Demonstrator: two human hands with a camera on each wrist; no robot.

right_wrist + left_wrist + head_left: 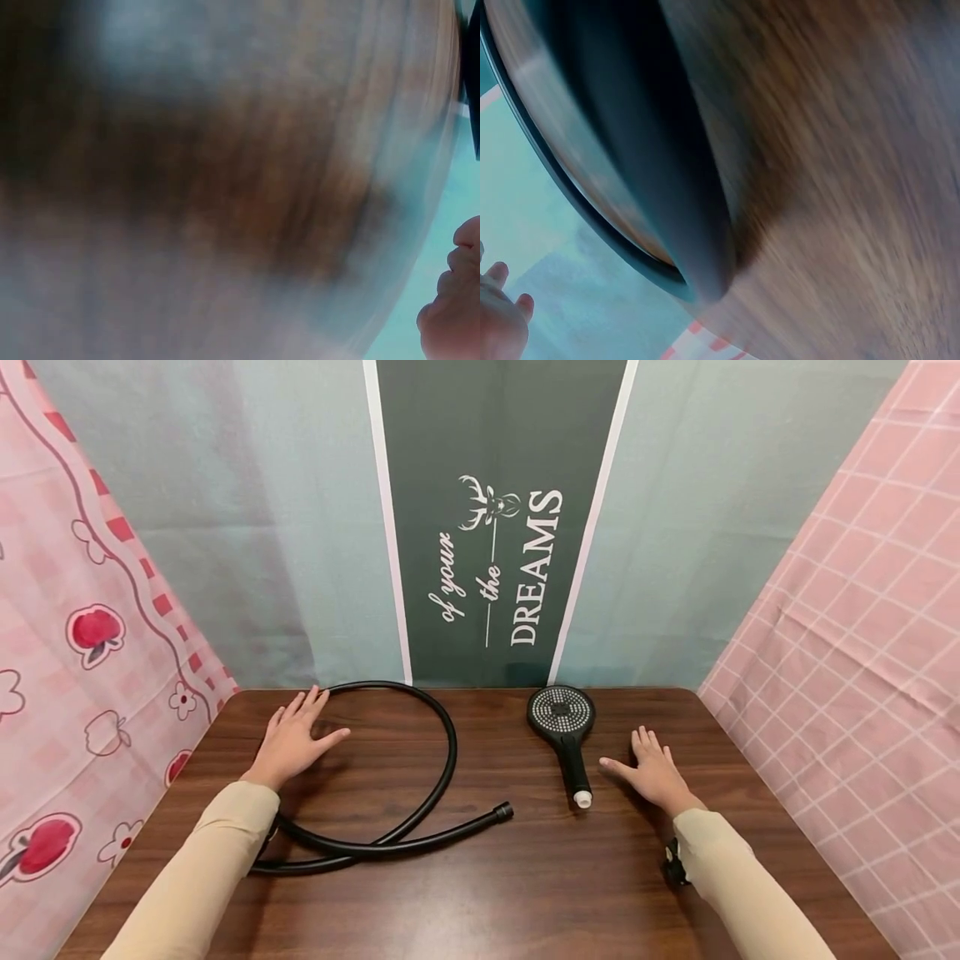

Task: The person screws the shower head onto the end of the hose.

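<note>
A black shower hose (448, 752) lies in a loose loop on the left half of the wooden table, its connector end (502, 812) pointing right. Over the loop's left side is my left hand (294, 739), fingers spread and holding nothing; it hides part of the hose. In the left wrist view the hose (652, 172) looms large and blurred. Right of the middle lies a black shower head (561, 712), its spray face up and its white threaded end toward me. My right hand (654, 772) is just right of its handle, fingers extended, apart from it and holding nothing.
The brown wooden table (465, 910) ends at a back edge against a grey-green curtain (300, 527) with white lettering. A pink patterned cloth (97, 718) hangs at the left, a pink checked cloth (847, 652) at the right.
</note>
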